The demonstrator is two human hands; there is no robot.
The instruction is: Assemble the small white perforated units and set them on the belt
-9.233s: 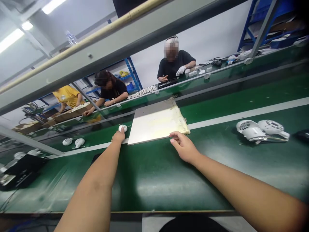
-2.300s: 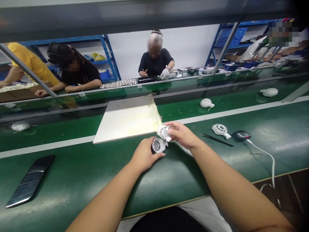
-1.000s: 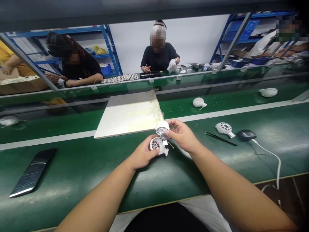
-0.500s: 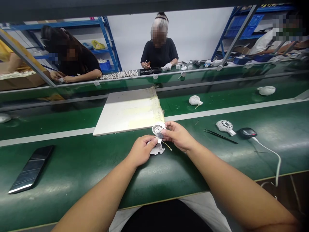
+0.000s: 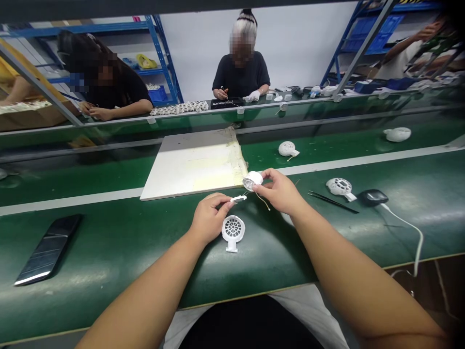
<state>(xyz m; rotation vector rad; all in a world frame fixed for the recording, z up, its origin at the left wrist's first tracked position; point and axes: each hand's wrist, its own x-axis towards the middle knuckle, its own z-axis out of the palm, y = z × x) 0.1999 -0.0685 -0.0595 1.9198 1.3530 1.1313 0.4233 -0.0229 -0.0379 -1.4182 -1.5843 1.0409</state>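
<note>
The right hand [image 5: 279, 191] grips a white plastic fan housing [image 5: 252, 180] by its rim, a thin wire [image 5: 264, 202] trailing. The left hand [image 5: 210, 218] pinches a small white clip [image 5: 238, 198]. A round grille [image 5: 233, 231] lies on the green bench [image 5: 109, 232] below. All seem light and brittle: best held by the edges, not the wire.

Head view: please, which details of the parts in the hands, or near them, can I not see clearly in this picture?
Head view, each:
The round white housing: its inner side is turned away, and the right hand covers part of it.
The small white piece: one end is hidden inside the left hand.
The thin wires: too thin to see where they join.
The far black tray: its contents are too small.
</note>
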